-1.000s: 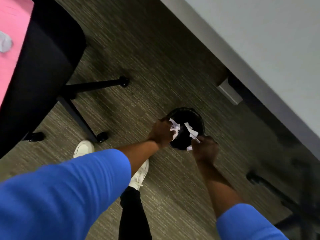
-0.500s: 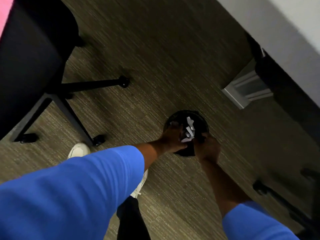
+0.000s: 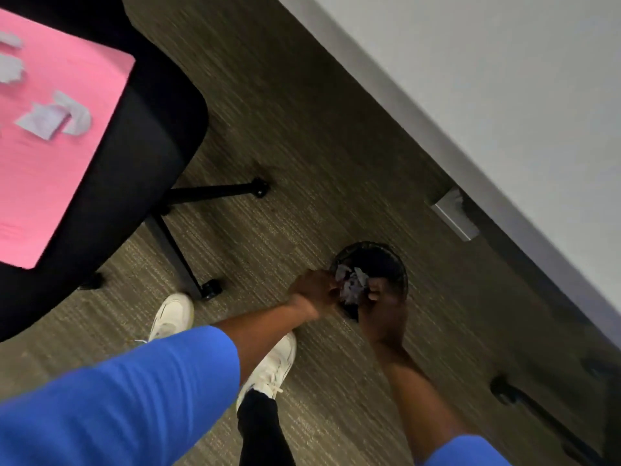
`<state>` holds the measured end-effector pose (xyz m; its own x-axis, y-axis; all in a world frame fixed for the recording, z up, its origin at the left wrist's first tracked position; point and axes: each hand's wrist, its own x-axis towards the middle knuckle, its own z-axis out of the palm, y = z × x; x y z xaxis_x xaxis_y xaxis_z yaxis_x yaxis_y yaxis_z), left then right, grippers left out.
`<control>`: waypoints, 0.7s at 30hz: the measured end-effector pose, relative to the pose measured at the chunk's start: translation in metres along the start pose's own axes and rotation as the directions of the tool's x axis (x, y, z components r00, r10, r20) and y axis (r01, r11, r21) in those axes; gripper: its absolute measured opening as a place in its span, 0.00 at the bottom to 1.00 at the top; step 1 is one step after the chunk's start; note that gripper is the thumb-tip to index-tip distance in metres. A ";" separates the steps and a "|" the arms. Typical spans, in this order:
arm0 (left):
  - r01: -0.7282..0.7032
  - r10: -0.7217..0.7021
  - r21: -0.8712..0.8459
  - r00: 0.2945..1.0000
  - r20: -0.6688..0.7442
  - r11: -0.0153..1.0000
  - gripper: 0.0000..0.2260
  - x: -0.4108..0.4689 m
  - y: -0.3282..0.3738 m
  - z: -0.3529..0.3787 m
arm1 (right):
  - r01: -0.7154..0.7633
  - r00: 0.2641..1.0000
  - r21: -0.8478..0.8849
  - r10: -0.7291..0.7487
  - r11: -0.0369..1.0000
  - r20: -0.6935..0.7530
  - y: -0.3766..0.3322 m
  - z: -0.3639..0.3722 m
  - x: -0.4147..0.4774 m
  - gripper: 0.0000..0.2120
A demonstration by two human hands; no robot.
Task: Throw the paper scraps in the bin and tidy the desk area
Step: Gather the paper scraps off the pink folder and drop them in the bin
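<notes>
hands (image 3: pixel 316 290) (image 3: pixel 381 299) hold scraps (image 3: pixel 351 285) over bin (image 3: pixel 393 257)

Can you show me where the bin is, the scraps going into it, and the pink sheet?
bin (image 3: pixel 386 252): head view, on its dark far rim.
paper scraps (image 3: pixel 351 286): head view, middle of the crumpled bunch between the hands.
pink sheet (image 3: pixel 50 183): head view, bare middle area.

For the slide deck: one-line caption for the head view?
Both hands hold paper scraps over a black bin; more scraps wait on pink paper.
</notes>
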<state>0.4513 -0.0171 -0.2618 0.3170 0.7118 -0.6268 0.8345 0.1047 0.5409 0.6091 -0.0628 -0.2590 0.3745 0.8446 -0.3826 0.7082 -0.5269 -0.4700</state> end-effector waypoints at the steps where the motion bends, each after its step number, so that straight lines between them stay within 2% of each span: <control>1: 0.006 -0.007 -0.014 0.999 -0.038 1.000 0.15 -0.008 -0.002 -0.010 | 0.017 1.000 0.009 -0.017 1.000 0.008 -0.010 -0.002 -0.004 0.16; 4: 0.022 -0.028 -0.059 0.993 -0.113 0.998 0.12 -0.033 -0.012 -0.042 | 0.040 0.999 0.029 -0.041 0.999 0.019 -0.043 -0.007 -0.013 0.15; 9: 0.149 -0.196 -0.216 0.957 -0.214 0.965 0.10 -0.072 -0.040 -0.104 | 0.019 0.995 0.072 -0.025 0.997 0.095 -0.112 -0.012 -0.023 0.15; 14: 0.076 -0.179 -0.283 0.916 -0.358 0.956 0.05 -0.104 -0.081 -0.165 | 0.027 0.982 0.118 -0.048 0.993 0.180 -0.185 -0.010 -0.029 0.23; 17: 0.018 -0.163 -0.291 0.859 -0.485 0.957 0.04 -0.125 -0.108 -0.200 | 0.093 0.970 0.099 -0.113 0.991 0.218 -0.237 -0.005 -0.034 0.23; 21: -0.013 -0.172 -0.264 0.725 -0.667 0.965 0.06 -0.150 -0.142 -0.246 | 0.312 0.934 0.102 -0.324 0.945 0.148 -0.307 0.010 -0.043 0.25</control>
<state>0.1745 0.0322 -0.1067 -0.2149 0.9611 -0.1732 0.6818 0.2747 0.6780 0.3697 0.0624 -0.1058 0.0317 0.9459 -0.3229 0.7246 -0.2443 -0.6444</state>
